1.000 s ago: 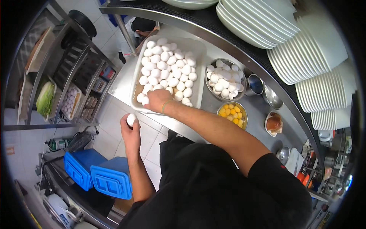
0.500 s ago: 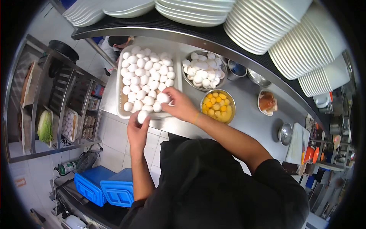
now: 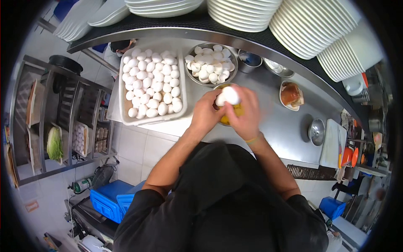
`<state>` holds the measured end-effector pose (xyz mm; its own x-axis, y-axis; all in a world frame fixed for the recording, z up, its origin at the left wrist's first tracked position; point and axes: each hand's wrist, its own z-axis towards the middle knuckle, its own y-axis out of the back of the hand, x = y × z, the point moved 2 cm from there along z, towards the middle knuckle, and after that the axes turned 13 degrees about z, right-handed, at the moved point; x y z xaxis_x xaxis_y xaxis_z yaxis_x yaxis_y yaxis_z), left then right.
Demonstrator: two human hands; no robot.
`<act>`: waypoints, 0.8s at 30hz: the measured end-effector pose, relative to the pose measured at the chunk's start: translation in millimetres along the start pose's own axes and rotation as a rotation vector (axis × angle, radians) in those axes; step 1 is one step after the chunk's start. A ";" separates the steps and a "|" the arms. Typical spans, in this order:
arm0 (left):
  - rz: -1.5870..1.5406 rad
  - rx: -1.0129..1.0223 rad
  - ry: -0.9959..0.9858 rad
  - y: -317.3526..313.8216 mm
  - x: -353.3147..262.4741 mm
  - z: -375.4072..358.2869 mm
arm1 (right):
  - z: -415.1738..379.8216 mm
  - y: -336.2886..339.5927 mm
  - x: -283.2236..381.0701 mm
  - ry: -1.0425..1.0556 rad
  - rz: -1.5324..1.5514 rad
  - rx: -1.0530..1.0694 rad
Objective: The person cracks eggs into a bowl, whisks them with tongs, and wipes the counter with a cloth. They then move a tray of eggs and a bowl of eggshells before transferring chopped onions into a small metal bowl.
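Observation:
Above the metal bowl of yolks (image 3: 225, 119), my left hand (image 3: 205, 112) has its fingers closed round a white egg (image 3: 220, 100). My right hand (image 3: 245, 111), blurred by motion, holds another white egg (image 3: 230, 95) against or very near the first. Both hands partly hide the bowl. To the left, a white tray (image 3: 183, 94) holds several whole eggs on the steel counter. Behind my hands stands a metal bowl of eggshells (image 3: 210, 67).
Stacked white plates (image 3: 245, 14) fill the shelf above the counter. An empty metal bowl (image 3: 316, 132) and a cutting board (image 3: 333, 143) lie to the right. A rack (image 3: 67, 166) stands at the left. Another person (image 3: 112, 54) is beyond the counter.
Both hands have moved right from the egg tray to over the yolk bowl, each with an egg. The view has shifted slightly.

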<state>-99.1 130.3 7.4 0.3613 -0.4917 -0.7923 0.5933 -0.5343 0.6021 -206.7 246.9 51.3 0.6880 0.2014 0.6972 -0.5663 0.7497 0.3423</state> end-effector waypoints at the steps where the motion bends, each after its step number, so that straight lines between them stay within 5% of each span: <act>1: 0.035 0.029 -0.016 -4.9 -0.4 2.4 | -7.2 -4.1 -13.5 -0.038 -0.008 0.061; 6: 0.039 0.011 0.009 -17.3 1.6 -1.6 | -9.0 11.0 -24.4 -0.170 0.021 0.027; 9: 0.010 -0.037 0.013 -17.9 8.0 -1.9 | -17.0 9.2 -50.4 -0.582 0.432 -0.088; 12: -0.135 0.069 0.007 -11.5 9.9 -0.1 | -24.6 13.8 -69.6 -0.966 0.689 0.056; 15: -0.011 0.109 -0.237 -0.6 4.9 3.7 | -21.0 18.3 -64.7 -1.067 0.702 0.189; 21: -0.182 0.266 0.005 0.8 12.6 10.2 | -17.8 18.8 -69.7 -1.075 0.658 0.296; 24: -0.218 0.291 0.094 -3.1 18.0 8.9 | -19.8 12.8 -59.2 -0.888 0.700 0.223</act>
<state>-100.8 117.0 -7.8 0.3219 -0.2867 -0.9023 0.4391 -0.7991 0.4105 -245.8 257.1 2.0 -0.3205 -0.0515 0.9458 -0.8264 0.5033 -0.2526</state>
